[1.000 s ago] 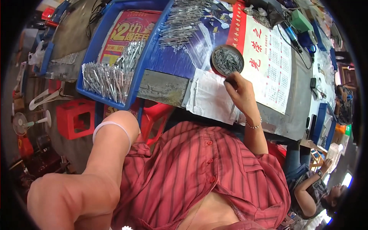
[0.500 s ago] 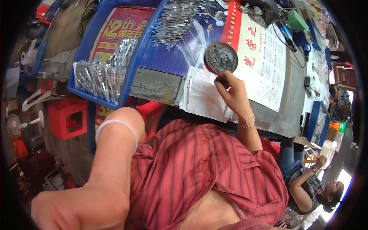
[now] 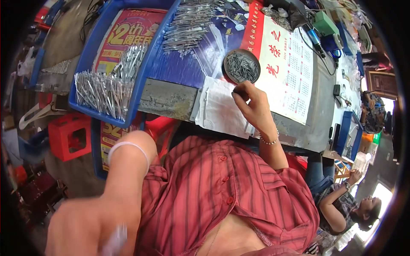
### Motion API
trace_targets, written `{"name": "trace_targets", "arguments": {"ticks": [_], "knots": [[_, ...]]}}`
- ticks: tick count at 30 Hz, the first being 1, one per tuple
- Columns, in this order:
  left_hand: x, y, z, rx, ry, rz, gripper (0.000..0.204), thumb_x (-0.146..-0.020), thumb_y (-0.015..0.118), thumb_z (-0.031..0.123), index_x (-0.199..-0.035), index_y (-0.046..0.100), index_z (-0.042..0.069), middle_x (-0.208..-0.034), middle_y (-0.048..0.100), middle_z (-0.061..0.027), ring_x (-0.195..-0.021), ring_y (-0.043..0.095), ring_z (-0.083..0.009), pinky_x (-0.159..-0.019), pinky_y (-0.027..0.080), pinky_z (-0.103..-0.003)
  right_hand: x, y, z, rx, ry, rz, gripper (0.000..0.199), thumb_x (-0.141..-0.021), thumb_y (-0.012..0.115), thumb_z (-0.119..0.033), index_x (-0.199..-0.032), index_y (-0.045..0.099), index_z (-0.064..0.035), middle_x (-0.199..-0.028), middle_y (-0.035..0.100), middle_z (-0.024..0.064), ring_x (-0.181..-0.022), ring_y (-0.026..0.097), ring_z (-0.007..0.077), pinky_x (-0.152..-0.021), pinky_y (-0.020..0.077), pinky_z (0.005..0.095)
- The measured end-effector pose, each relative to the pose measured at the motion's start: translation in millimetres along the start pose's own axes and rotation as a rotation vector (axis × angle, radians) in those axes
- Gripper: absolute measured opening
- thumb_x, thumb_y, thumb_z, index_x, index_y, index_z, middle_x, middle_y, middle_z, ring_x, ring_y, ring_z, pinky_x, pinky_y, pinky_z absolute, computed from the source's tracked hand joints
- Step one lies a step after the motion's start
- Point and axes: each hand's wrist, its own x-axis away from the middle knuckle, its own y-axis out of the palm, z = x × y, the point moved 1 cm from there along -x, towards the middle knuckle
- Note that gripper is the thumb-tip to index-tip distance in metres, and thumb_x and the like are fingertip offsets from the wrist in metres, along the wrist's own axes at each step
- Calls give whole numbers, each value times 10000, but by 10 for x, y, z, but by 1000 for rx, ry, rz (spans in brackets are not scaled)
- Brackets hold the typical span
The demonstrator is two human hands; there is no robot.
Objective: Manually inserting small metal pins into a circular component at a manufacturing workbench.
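Note:
My right hand [image 3: 255, 106] hovers over the table edge just below a round tin [image 3: 241, 66] filled with small grey metal pieces. Its fingertips are pinched together on what looks like a small dark piece. A thin bracelet circles that wrist. Under the hand lies a white sheet of paper [image 3: 220, 109]. My left hand [image 3: 85, 230] is raised close to the camera at the lower left and is blurred, with a pale smear beside it. A white band sits on that forearm. I cannot make out its fingers.
Blue trays [image 3: 139, 81] at the left hold several piles of thin metal rods [image 3: 100, 89], and more rods [image 3: 188, 25] lie further back. A calendar poster [image 3: 290, 68] covers the table. A red stool [image 3: 68, 136] stands on the floor at left. Another person [image 3: 346, 205] sits at lower right.
My right hand has drawn back from the tin's rim to above the white paper. My left arm has swung lower and nearer the camera.

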Motion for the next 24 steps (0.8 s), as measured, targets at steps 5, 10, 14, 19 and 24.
{"name": "trace_targets", "arguments": {"ticks": [5,10,14,19,24], "knots": [[748,-381,244,-351,-1111,144,204,-955,433,78,-1090,558,-11,-809,602,-84,-574,474,-97,-508,390,-215,41,-112,87,-322,168,-15,86,-840,609,-23,-901,560,13,-771,628,47,-673,583,94,-607,460,235],[1575,-485,451,-425,-1930,98,199,-965,444,79,-1144,463,-6,-841,618,-40,-626,481,-26,-557,391,-170,73,-161,-28,-779,303,-64,229,-842,652,-31,-1060,598,15,-857,622,28,-734,555,62,-619,447,201],[1930,-455,543,-355,-2052,134,108,-959,504,101,-1022,465,23,-870,626,-79,-587,470,-39,-539,393,-167,118,-126,-12,-890,308,-58,233,-849,653,-42,-1071,599,5,-868,637,40,-743,559,67,-617,445,203],[2033,-394,614,-335,-2071,264,128,-946,531,77,-1040,483,6,-877,633,-81,-663,560,-57,-567,438,-180,185,-83,-25,-974,293,-35,153,-874,626,-53,-1005,574,5,-890,653,100,-688,566,87,-622,461,215],[2076,-314,613,-419,-1988,200,142,-934,557,87,-1047,528,5,-849,635,-58,-708,583,-58,-565,444,-185,294,-36,-71,-897,234,34,149,-918,578,-147,-953,528,-11,-864,608,89,-687,534,95,-606,442,222]]}}
